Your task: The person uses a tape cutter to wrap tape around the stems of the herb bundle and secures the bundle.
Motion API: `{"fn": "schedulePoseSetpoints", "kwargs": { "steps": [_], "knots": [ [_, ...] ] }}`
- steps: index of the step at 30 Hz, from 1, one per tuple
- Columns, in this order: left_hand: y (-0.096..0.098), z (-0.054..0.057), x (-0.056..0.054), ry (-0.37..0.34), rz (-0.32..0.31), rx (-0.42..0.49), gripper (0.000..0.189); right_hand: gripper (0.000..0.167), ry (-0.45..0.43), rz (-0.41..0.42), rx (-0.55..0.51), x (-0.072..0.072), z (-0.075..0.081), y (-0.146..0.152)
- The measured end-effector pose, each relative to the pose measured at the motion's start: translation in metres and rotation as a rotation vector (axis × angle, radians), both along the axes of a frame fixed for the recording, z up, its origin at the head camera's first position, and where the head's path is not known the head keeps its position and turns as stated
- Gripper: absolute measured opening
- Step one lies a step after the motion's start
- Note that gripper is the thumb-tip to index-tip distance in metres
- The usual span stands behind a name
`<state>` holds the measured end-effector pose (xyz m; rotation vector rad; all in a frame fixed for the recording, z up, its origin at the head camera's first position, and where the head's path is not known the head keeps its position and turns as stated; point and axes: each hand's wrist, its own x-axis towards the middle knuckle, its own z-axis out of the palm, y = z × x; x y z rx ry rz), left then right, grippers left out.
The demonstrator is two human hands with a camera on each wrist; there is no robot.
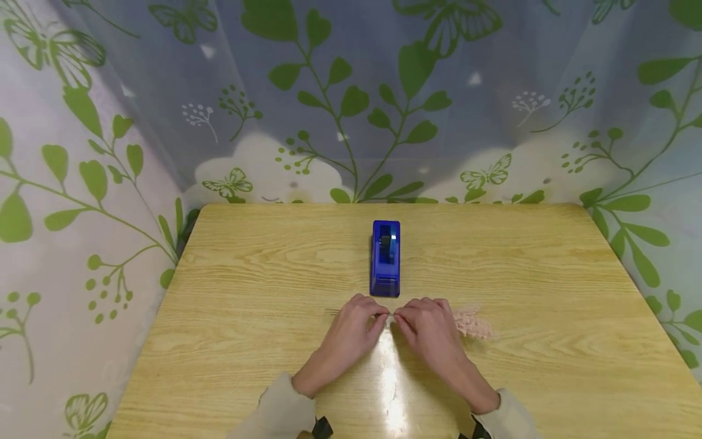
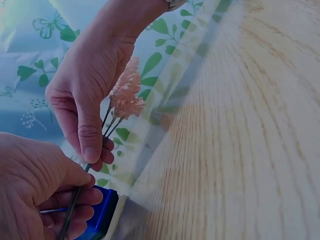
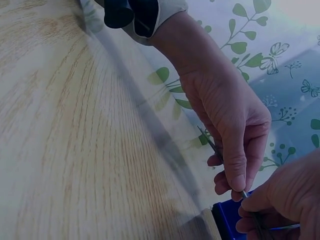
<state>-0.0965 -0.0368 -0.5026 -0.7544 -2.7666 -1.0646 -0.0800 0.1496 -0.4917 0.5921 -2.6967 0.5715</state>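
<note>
Pink flowers (image 1: 473, 323) on thin dark stems (image 2: 73, 206) lie crosswise between the two hands, blooms out to the right. My left hand (image 1: 352, 326) pinches the stems between thumb and fingers, and their thin ends stick out past it on the left. Close beside it, my right hand (image 1: 432, 332) pinches the same stems nearer the blooms, thumb against fingertips. A short stretch of stem shows between the fingertips of both hands. In the left wrist view, the pink blooms (image 2: 127, 92) appear behind the right hand, which partly covers them.
A blue tape dispenser (image 1: 386, 271) stands on the wooden table (image 1: 263, 256) just beyond the hands. Curtains (image 1: 351, 110) printed with leaves and butterflies hang behind the table and along its sides.
</note>
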Motion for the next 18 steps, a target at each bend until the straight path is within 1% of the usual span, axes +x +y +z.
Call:
{"fn": "schedulePoseSetpoints", "kwargs": {
  "steps": [4,9,12,14,18],
  "knots": [
    [-0.0002,0.0,-0.0019,0.009,-0.013,0.012,0.008,0.008,-0.012,-0.002,0.001,-0.0006,-0.0005,0.0014],
    [-0.0016,-0.0004,-0.0026,0.041,-0.01,0.016,0.007,0.004,-0.053,-0.011,-0.021,0.0006,-0.0021,0.0008],
    [-0.0024,-0.0003,-0.0026,0.05,-0.008,0.028,0.006,0.007,-0.073,-0.016,-0.026,0.0023,-0.0046,0.0],
    [-0.0028,-0.0002,-0.0025,0.053,-0.009,0.037,0.006,0.009,-0.073,-0.018,-0.022,0.003,-0.0061,-0.0004],
    [-0.0032,-0.001,-0.0031,0.061,-0.014,0.056,0.008,0.007,-0.047,-0.013,-0.034,0.0024,-0.0068,-0.0004]
  ]
}}
